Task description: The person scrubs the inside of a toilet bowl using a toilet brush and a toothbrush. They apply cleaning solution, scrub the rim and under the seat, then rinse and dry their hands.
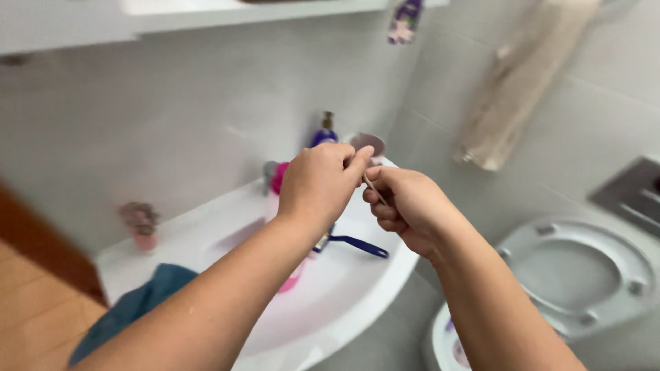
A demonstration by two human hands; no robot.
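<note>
Pale wood, thin and straight: that is the small stick (373, 187) we see pinched between two bare hands above a white ceramic sink (357, 302). Only a short stretch of the slim wooden stick shows, slanting between the fingers; both of its ends are hidden inside the grips.

Our left hand (322, 180) is curled closed, its fingertips pressed on the upper part of the stick. Our right hand (405, 205) is also closed in a loose fist, gripping the lower part, with the knuckles of the two hands nearly touching. Both forearms reach in from the bottom of the view.

Below the hands, a dark blue handle (357, 244) of some tool lies in the basin, and a pink plastic object (293, 278) is partly hidden under the left forearm. At the back edge of the sink stands a blue pump bottle (324, 132), blurred. A crumpled teal cloth (137, 309) hangs over the sink's near left edge, and a small pink pot (142, 225) sits on the rim.

To the right, a white toilet with its seat raised (577, 275) stands against grey tiles, and a beige towel (522, 82) hangs on the wall above.
</note>
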